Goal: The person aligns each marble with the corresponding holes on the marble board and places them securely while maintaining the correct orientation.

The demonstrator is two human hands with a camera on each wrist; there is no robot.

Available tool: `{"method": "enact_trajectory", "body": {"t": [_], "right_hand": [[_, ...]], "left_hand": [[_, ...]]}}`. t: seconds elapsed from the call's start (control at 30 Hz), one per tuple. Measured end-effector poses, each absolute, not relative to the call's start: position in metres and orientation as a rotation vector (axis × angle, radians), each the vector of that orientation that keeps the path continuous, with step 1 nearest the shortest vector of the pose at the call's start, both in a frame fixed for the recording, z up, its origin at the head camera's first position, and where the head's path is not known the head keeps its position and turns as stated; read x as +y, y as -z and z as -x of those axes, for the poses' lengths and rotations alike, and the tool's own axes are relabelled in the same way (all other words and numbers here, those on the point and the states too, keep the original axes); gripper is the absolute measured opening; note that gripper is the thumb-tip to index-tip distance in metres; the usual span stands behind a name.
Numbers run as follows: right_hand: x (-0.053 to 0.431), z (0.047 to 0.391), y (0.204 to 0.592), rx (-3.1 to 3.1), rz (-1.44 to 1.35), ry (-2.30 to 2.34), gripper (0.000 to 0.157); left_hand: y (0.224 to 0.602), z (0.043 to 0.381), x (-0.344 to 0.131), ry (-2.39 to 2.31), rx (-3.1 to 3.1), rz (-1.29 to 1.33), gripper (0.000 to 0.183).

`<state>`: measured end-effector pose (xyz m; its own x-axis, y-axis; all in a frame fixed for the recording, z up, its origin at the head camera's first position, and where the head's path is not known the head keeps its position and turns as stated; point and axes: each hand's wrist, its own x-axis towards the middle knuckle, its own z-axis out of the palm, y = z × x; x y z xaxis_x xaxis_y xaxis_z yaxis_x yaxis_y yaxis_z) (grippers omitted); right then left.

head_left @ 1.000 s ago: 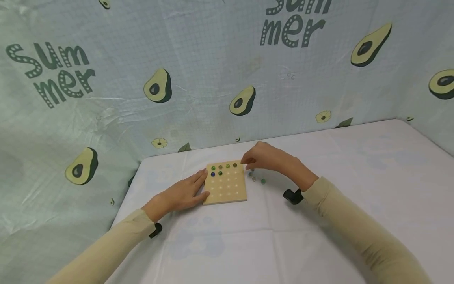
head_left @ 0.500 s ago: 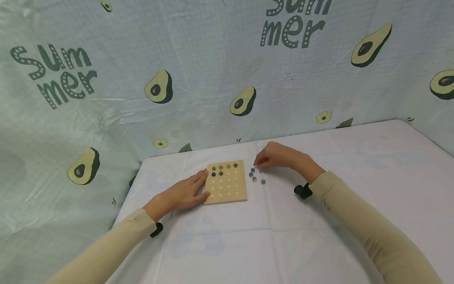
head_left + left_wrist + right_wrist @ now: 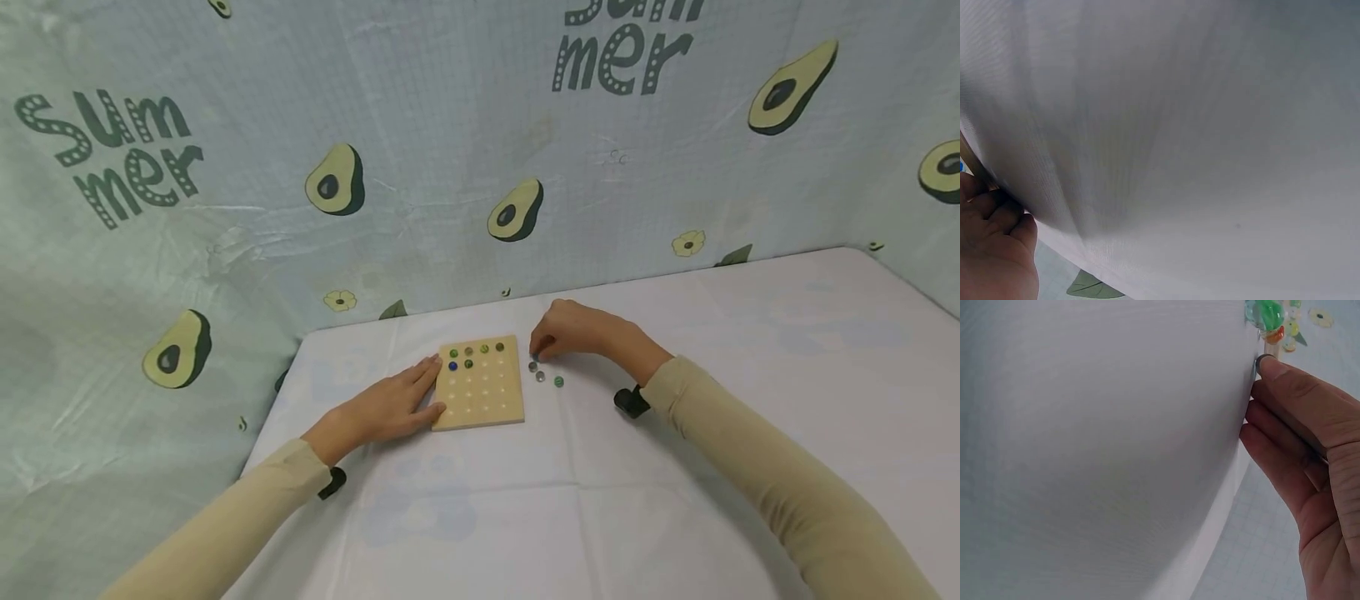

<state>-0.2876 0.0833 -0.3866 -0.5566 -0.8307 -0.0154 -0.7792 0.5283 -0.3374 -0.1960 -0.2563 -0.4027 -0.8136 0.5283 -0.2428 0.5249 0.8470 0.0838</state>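
A square wooden board [image 3: 486,404] with rows of small round hollows lies on the table. Several glass marbles [image 3: 453,366] sit in its back two rows, one of them deep blue. My left hand [image 3: 384,408] rests flat along the board's left edge, fingers straight, thumb at the near left corner. Right of the board, my right hand [image 3: 573,329] reaches down with bent fingers and pinches a bluish marble [image 3: 535,357] at the table. Close by lie two clear marbles [image 3: 540,377] and a green marble [image 3: 558,382]. In the right wrist view, the right hand's fingertips [image 3: 1249,428] meet the cloth.
A white cloth [image 3: 525,517] covers the table. Behind it and to the left hangs a pale curtain [image 3: 420,125] printed with avocados and lettering. Each wrist carries a small black camera [image 3: 632,402].
My right hand has moved from the board's far right corner out to the right, then slightly back left and down onto the bluish marble. The left hand stays on the board.
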Motion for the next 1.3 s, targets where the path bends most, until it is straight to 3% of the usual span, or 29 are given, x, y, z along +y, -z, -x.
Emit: {"method": "enact_trajectory", "body": {"t": [0.27, 1.3], "right_hand": [[0.085, 0.287, 0.388, 2.608, 1.311, 0.495, 0.014], [0.087, 0.266, 0.385, 2.744, 1.467, 0.714, 0.013]], "left_hand": [[0.401, 0.197, -0.256, -0.040, 2.763, -0.781, 0.084], [0.401, 0.194, -0.256, -0.063, 2.769, -0.799, 0.083]]}}
